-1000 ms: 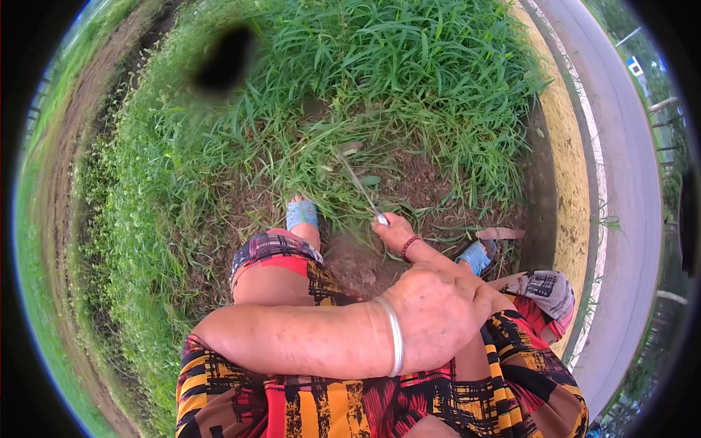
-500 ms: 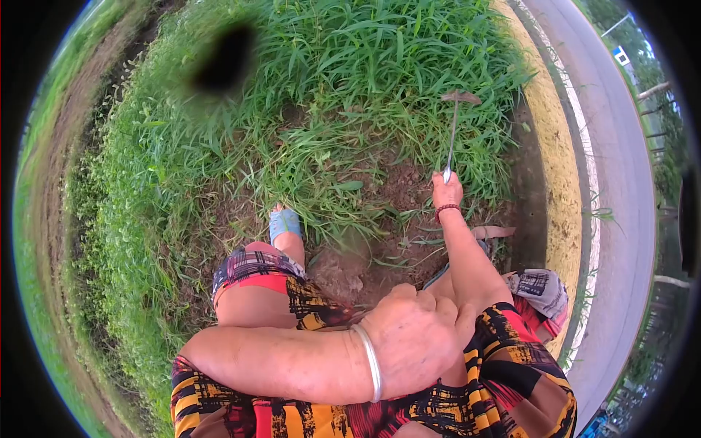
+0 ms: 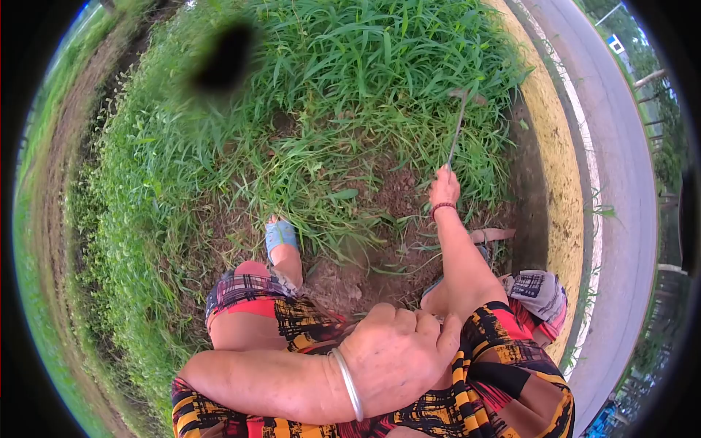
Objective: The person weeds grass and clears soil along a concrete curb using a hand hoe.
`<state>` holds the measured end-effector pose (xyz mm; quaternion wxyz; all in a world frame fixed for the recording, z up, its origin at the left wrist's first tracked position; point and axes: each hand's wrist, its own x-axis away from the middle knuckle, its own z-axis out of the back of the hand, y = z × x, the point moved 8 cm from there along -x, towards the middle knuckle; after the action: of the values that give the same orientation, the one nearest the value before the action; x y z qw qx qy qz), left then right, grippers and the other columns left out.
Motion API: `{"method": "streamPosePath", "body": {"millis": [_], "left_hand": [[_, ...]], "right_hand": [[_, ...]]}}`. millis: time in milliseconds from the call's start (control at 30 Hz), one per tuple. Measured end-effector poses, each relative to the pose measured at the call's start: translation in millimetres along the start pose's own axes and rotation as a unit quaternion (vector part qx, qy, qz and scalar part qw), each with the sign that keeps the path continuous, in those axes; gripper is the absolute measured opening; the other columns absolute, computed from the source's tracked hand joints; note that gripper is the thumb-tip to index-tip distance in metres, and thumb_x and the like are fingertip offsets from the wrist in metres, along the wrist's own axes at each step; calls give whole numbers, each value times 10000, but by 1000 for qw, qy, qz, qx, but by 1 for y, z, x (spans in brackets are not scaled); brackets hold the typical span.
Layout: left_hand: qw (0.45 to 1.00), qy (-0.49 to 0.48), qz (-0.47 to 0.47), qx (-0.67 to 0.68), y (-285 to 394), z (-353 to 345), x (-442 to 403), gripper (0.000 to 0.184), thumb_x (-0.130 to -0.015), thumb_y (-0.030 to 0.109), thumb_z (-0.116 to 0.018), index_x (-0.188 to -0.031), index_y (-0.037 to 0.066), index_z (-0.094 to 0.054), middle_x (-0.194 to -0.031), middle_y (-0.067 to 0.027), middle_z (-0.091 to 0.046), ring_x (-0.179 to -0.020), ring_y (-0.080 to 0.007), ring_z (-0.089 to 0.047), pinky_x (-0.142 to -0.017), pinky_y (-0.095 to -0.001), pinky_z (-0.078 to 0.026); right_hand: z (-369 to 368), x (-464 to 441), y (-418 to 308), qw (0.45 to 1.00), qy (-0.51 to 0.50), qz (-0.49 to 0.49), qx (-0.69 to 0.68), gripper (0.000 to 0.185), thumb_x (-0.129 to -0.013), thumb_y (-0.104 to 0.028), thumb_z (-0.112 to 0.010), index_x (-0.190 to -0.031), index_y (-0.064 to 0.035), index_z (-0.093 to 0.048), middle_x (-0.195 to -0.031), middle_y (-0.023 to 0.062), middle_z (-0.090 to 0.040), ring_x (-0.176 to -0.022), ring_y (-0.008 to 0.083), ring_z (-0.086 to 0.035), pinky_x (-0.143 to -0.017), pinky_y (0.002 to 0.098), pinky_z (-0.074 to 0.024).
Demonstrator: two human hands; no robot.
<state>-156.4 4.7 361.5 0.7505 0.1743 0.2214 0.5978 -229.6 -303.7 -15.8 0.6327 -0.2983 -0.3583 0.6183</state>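
Note:
My right hand (image 3: 445, 187), with a dark red bracelet at the wrist, is closed around a small hand hoe (image 3: 458, 132). Its thin metal shaft points forward, and the blade lies among green grass (image 3: 365, 58) near the kerb. Across my lap, my left hand (image 3: 396, 355) is closed, knuckles up, with a silver bangle at the wrist. The undersides of its fingers are hidden, so I cannot see what is in them. Loose pulled grass (image 3: 314, 160) and bare brown soil (image 3: 336, 281) lie between my feet and the standing grass.
A yellow painted kerb (image 3: 558, 182) runs along the right, with a grey road (image 3: 621, 146) beyond it. My foot in a blue sandal (image 3: 280, 237) stands on the ground at left. Low leafy weeds (image 3: 131, 248) grow farther left. A dark blurred spot covers part of the upper view.
The hoe has tilted slightly, its head shifting a little to the right. My left hand has moved slightly left and down, still closed.

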Motion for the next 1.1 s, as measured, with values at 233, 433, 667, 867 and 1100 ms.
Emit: {"method": "streamPosePath", "body": {"millis": [233,433,667,867,1100], "left_hand": [[999,24,-23,-11,3,3,0,350,-725,219,-568,-1021,32,-583,-635,0,-486,-562,-137,-521,-491,-275,-376],[1000,4,-25,-12,4,3,0,367,-728,213,-564,-1041,21,-578,-658,-14,-495,-582,-149,-530,-502,-281,-389],[1000,-18,-15,-4,5,-4,-1,376,-730,215,-559,-1051,19,-572,-663,-12,-499,-583,-149,-536,-506,-284,-398],[999,-14,-35,-5,8,-4,-5,378,-729,210,-553,-1055,19,-572,-662,-17,-512,-584,-153,-546,-507,-284,-404],[999,-36,-28,-5,10,-12,-4,378,-729,204,-542,-1055,16,-570,-670,-23,-523,-592,-158,-556,-520,-288,-408]], "right_hand": [[-10,70,26,953,-169,-56,246,504,-886,-459,-392,-998,-20,-612,-1074,253,-570,-1038,405,-523,-893,452,-414],[-8,43,65,990,-84,-95,64,478,-867,-451,-408,-785,-38,-635,-755,212,-616,-701,355,-593,-680,447,-444],[10,36,-44,958,-84,-106,-252,318,-893,-404,-468,-917,-100,-561,-577,19,-476,-393,111,-428,-360,258,-351],[-7,114,106,958,73,183,207,296,-828,-393,-555,-832,-109,-639,-478,56,-461,-390,161,-454,-391,306,-371],[16,64,-4,979,-71,-84,-169,312,-877,-388,-505,-908,-88,-582,-587,29,-509,-481,123,-512,-419,268,-388]]}}
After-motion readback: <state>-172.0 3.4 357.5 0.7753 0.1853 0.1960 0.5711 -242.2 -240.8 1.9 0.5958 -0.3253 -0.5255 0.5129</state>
